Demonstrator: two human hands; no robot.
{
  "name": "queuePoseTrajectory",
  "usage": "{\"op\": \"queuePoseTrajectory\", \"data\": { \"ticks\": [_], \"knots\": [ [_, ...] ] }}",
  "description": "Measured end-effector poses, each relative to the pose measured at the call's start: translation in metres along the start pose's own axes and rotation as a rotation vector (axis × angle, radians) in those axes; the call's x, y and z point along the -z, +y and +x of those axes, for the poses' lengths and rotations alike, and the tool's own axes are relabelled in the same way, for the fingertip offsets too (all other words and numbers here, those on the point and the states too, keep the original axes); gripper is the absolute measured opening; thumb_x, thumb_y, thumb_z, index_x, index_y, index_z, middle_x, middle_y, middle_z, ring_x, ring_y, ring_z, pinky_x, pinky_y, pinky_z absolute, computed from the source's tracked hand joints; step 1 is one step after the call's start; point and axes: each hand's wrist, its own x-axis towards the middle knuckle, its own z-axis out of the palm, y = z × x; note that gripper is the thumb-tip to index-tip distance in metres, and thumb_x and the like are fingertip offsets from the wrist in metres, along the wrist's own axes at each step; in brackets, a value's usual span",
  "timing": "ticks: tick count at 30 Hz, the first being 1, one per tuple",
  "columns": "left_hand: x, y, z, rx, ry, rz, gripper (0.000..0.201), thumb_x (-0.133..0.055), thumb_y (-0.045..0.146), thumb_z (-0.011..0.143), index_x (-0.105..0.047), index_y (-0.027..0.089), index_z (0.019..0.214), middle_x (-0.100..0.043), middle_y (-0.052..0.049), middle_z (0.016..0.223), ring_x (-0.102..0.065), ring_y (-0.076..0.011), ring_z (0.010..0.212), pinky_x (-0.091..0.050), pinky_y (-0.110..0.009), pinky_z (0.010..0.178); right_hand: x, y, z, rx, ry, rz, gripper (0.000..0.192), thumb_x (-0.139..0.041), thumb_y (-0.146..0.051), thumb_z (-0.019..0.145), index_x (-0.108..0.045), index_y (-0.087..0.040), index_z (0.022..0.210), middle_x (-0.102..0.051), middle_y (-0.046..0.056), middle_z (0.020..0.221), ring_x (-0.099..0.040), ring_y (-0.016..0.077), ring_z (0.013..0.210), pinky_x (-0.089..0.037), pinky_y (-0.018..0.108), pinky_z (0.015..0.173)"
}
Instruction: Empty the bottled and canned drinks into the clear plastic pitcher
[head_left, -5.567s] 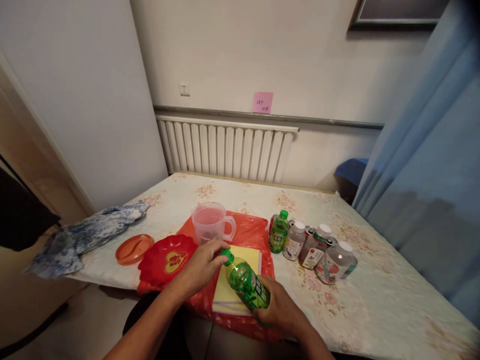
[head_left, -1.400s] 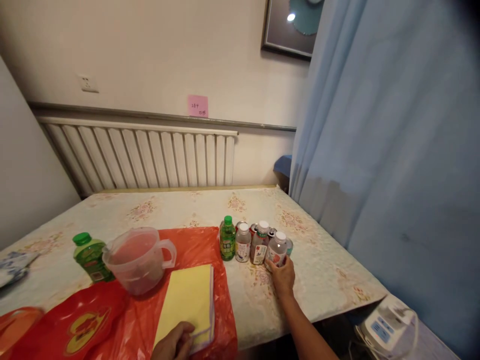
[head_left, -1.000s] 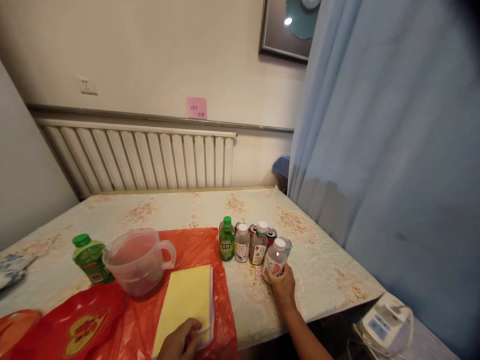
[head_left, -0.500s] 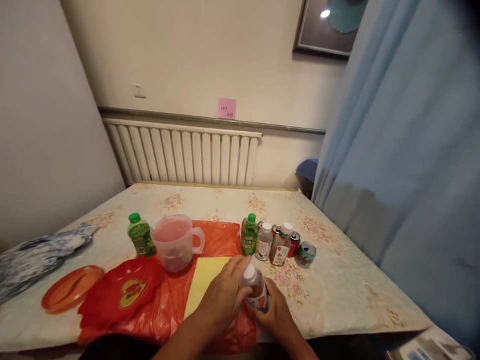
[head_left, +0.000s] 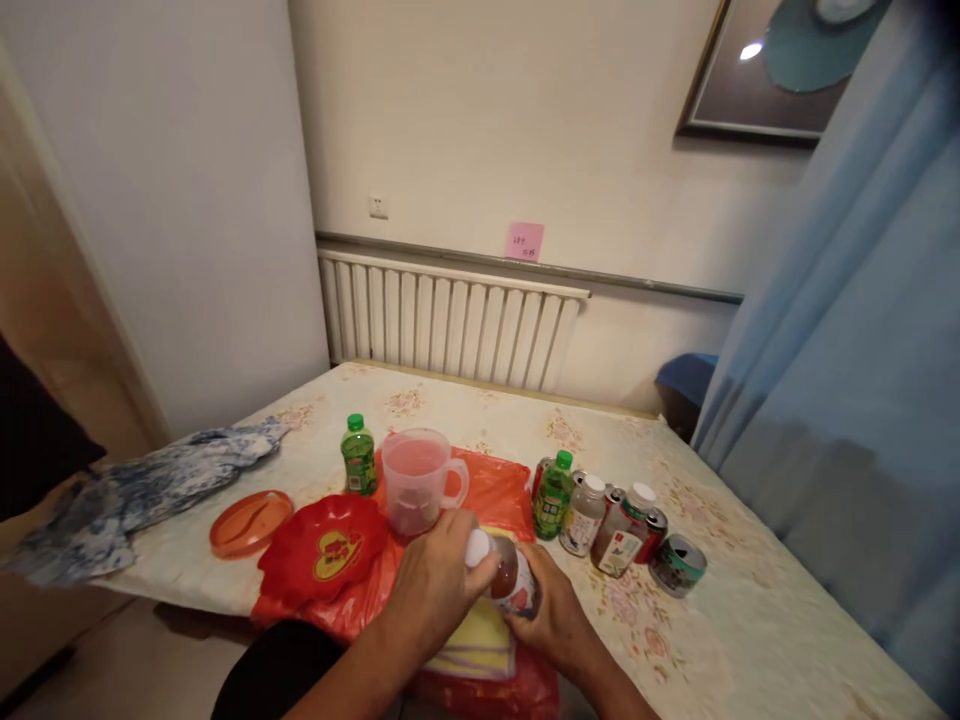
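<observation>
Between my hands is a clear plastic bottle [head_left: 506, 570] with a white cap and a printed label, tilted so its cap points left. My left hand [head_left: 442, 570] is closed around the cap end. Around the label and base end wraps my right hand [head_left: 551, 610]. Beneath them a yellow cloth [head_left: 480, 645] lies on a red plastic bag [head_left: 491, 495]. Just beyond my left hand stands a translucent pink jug [head_left: 416, 485] with its handle to the right.
Left of the jug are a green bottle [head_left: 358, 460], a red scalloped plate [head_left: 300, 535] and an orange lid [head_left: 244, 545]. At right stand another green bottle [head_left: 553, 500], white-capped bottles [head_left: 583, 520] and several cans [head_left: 679, 568]. Patterned fabric [head_left: 172, 495] hangs over the table's left edge.
The view has swung left, so everything sits farther right in it. The bottle in my hands has tipped from nearly upright toward horizontal, its cap now to the left.
</observation>
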Motion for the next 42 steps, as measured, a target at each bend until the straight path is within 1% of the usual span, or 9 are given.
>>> {"op": "queuePoseTrajectory", "data": {
  "ticks": [5, 8, 13, 16, 19, 24, 31, 34, 42],
  "knots": [
    [0.004, -0.021, -0.005, 0.240, 0.142, -0.082, 0.018, -0.053, 0.038, 0.089, -0.053, 0.021, 0.085, -0.062, 0.000, 0.073, -0.061, -0.0183, 0.067, -0.039, -0.027, 0.061, -0.002, -0.019, 0.035, 0.106, -0.070, -0.082, 0.057, -0.059, -0.008, 0.065, -0.053, -0.020, 0.120, -0.060, 0.009, 0.112, -0.057, 0.0260, 0.105, -0.048, 0.040, 0.094],
    [0.008, -0.032, -0.008, 0.266, 0.161, -0.120, 0.020, -0.049, 0.038, 0.092, -0.056, 0.020, 0.089, -0.066, -0.003, 0.078, -0.064, -0.0204, 0.071, -0.042, -0.029, 0.064, -0.003, -0.026, 0.050, 0.145, -0.099, -0.113, 0.054, -0.059, -0.008, 0.065, -0.053, -0.019, 0.118, -0.059, 0.009, 0.108, -0.057, 0.0255, 0.101, -0.048, 0.039, 0.091],
    [0.017, -0.048, -0.011, -0.014, 0.200, -0.235, 0.041, -0.046, 0.025, 0.092, -0.046, 0.022, 0.134, -0.058, -0.011, 0.129, -0.058, -0.0237, 0.115, -0.047, -0.037, 0.094, -0.002, -0.029, 0.064, 0.121, -0.164, -0.110, 0.056, -0.061, -0.009, 0.063, -0.053, -0.020, 0.117, -0.059, 0.008, 0.108, -0.056, 0.0251, 0.101, -0.047, 0.038, 0.091],
    [0.026, -0.055, -0.013, -0.198, 0.093, -0.272, 0.050, -0.046, 0.012, 0.087, -0.047, 0.026, 0.135, -0.055, -0.007, 0.133, -0.053, -0.0208, 0.122, -0.044, -0.035, 0.102, -0.002, -0.029, 0.067, 0.106, -0.192, -0.112, 0.054, -0.062, -0.010, 0.062, -0.053, -0.020, 0.115, -0.059, 0.007, 0.107, -0.056, 0.0251, 0.099, -0.047, 0.039, 0.090],
    [0.031, -0.060, -0.014, -0.221, 0.032, -0.249, 0.047, -0.046, 0.010, 0.085, -0.052, 0.026, 0.129, -0.058, -0.006, 0.126, -0.055, -0.0207, 0.116, -0.044, -0.035, 0.100, -0.001, -0.031, 0.070, 0.100, -0.222, -0.114, 0.055, -0.062, -0.009, 0.062, -0.053, -0.019, 0.115, -0.059, 0.008, 0.108, -0.056, 0.0256, 0.100, -0.046, 0.039, 0.091],
    [0.028, -0.060, -0.013, -0.066, 0.088, -0.182, 0.035, -0.050, 0.022, 0.088, -0.054, 0.022, 0.123, -0.062, -0.008, 0.113, -0.060, -0.0240, 0.104, -0.046, -0.035, 0.087, 0.001, -0.039, 0.079, 0.130, -0.250, -0.108, 0.057, -0.061, -0.007, 0.061, -0.053, -0.019, 0.117, -0.058, 0.008, 0.109, -0.056, 0.0252, 0.101, -0.045, 0.039, 0.091],
    [0.029, -0.067, -0.007, 0.311, 0.271, -0.312, 0.026, -0.040, 0.039, 0.091, -0.055, 0.020, 0.082, -0.053, 0.002, 0.065, -0.052, -0.0165, 0.062, -0.034, -0.027, 0.060, 0.009, -0.036, 0.097, 0.171, -0.235, -0.148, 0.055, -0.061, -0.008, 0.065, -0.053, -0.019, 0.118, -0.059, 0.007, 0.109, -0.057, 0.0244, 0.101, -0.046, 0.038, 0.091],
    [0.009, -0.080, -0.009, 0.287, 0.266, -0.504, 0.030, -0.039, 0.046, 0.089, -0.054, 0.020, 0.083, -0.044, 0.006, 0.062, -0.047, -0.0143, 0.060, -0.032, -0.025, 0.058, 0.018, -0.028, 0.114, 0.190, -0.190, -0.203, 0.055, -0.062, -0.010, 0.067, -0.053, -0.019, 0.121, -0.059, 0.009, 0.113, -0.056, 0.0252, 0.105, -0.045, 0.039, 0.093],
    [-0.100, -0.097, -0.047, 0.440, -0.040, -0.856, 0.042, -0.042, 0.063, 0.082, -0.041, 0.023, 0.071, -0.037, 0.006, 0.065, -0.040, -0.0142, 0.064, -0.032, -0.026, 0.059, 0.044, -0.011, 0.176, 0.259, -0.153, -0.548, 0.052, -0.063, -0.010, 0.068, -0.055, -0.017, 0.119, -0.059, 0.011, 0.113, -0.054, 0.0249, 0.103, -0.043, 0.038, 0.093]
  ]
}}
